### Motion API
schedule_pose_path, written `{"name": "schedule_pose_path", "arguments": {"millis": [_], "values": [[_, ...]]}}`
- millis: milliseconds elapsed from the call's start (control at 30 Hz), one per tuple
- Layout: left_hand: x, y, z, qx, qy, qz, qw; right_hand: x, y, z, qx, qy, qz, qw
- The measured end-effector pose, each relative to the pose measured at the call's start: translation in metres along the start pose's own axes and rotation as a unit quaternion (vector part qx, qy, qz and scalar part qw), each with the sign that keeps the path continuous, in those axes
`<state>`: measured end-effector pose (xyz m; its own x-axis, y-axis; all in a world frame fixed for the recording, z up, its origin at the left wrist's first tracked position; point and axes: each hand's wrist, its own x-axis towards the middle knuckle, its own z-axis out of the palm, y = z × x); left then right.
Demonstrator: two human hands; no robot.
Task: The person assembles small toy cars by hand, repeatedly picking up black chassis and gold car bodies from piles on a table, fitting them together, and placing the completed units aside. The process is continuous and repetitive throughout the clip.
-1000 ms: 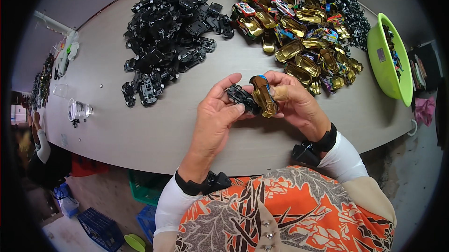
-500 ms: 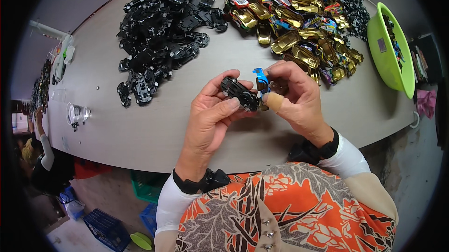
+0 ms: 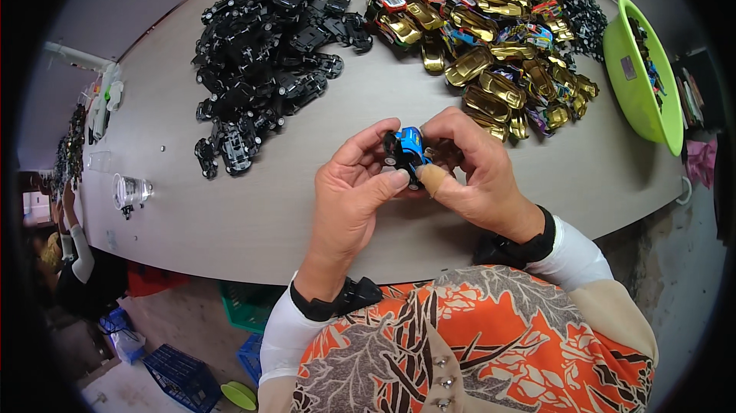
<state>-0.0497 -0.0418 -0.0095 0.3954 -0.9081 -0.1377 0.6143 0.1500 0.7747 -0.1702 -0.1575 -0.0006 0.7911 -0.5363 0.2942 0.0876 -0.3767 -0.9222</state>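
Over the near middle of the table, a black toy car chassis (image 3: 392,160) with small wheels sits between my hands. A blue toy car body (image 3: 411,141) lies against it, the two pressed together. My left hand (image 3: 353,175) is closed on the chassis, thumb along its near side. My right hand (image 3: 479,172) pinches the blue body, with a tan bandage on its thumb. The right fingertips behind the body are partly hidden. A pile of black chassis (image 3: 261,45) stands beyond my left hand, and a pile of gold and coloured car bodies (image 3: 491,68) beyond my right.
A lime-green basin (image 3: 636,99) with more parts stands at the table's right edge. Small wheel parts (image 3: 586,22) spread along the back. On the left are a clear plastic cup (image 3: 132,191) and a co-worker's arms (image 3: 77,237). Crates (image 3: 182,375) stand on the floor.
The blue body has moved left onto the chassis, where before they were side by side and the chassis showed more fully. My hands have drawn closer together.
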Motion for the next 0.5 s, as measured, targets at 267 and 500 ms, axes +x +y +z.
{"name": "schedule_pose_path", "arguments": {"millis": [267, 500], "values": [[-0.0026, -0.0015, -0.0014, 0.038, 0.0, 0.02, 0.999, 0.0012, -0.0026, 0.0002, -0.013, -0.006, -0.016, 1.0], [-0.0014, -0.0041, -0.0047, 0.063, -0.028, 0.058, 0.996, 0.0039, -0.0038, -0.0043, -0.018, -0.052, -0.053, 0.997]]}}
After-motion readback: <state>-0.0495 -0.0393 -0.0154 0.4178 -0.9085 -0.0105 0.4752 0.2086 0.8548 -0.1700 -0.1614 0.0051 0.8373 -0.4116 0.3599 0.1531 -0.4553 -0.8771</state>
